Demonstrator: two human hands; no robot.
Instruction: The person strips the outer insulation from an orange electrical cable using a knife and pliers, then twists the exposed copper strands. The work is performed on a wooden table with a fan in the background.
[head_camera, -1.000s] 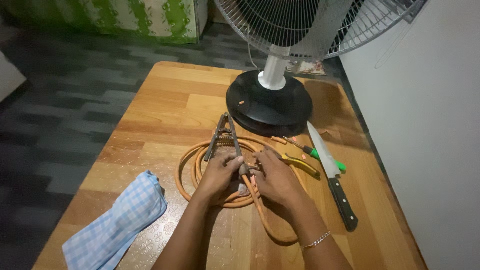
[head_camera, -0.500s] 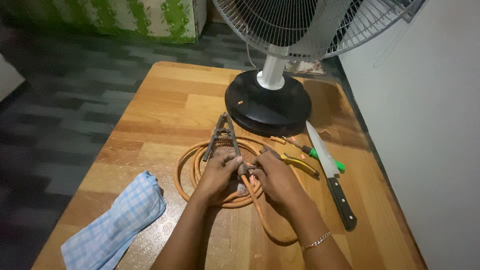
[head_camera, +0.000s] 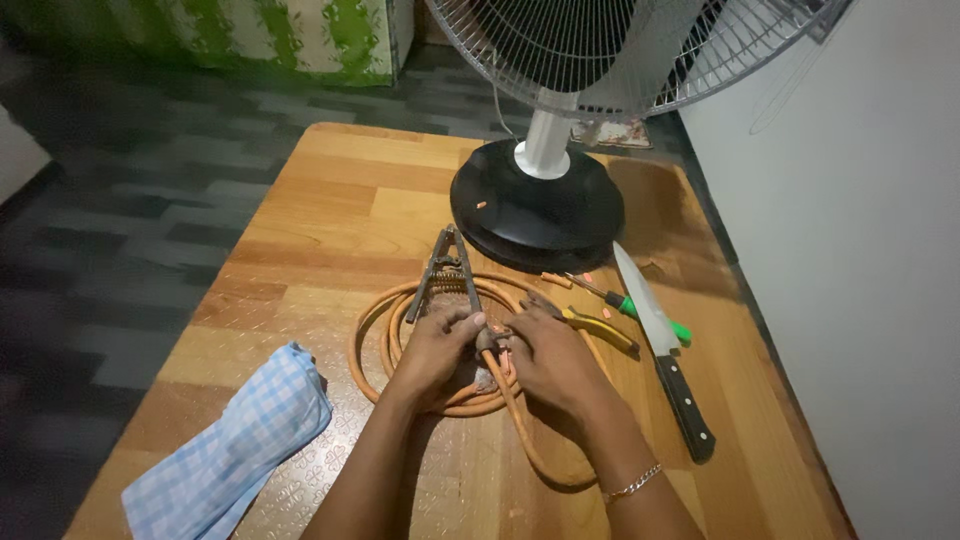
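A rusty metal clamp (head_camera: 446, 268) with two long arms lies on the wooden table (head_camera: 330, 200), joined to a coiled orange cable (head_camera: 372, 330). My left hand (head_camera: 435, 350) is closed around the clamp's near end. My right hand (head_camera: 548, 360) grips the cable end right beside it, and the fingertips of both hands meet at the joint. The joint itself is mostly hidden by my fingers. A loop of the cable runs under my right wrist toward the near edge.
A standing fan's black round base (head_camera: 537, 205) sits at the back of the table. Right of my hands lie yellow-handled pliers (head_camera: 598, 328), a green-handled screwdriver (head_camera: 630, 303) and a black-handled knife (head_camera: 665, 355). A blue checked cloth (head_camera: 235, 440) lies near left. A white wall (head_camera: 860, 250) borders the right.
Both hands have stayed on the clamp and cable end with only small finger shifts. Nothing else on the table has moved.
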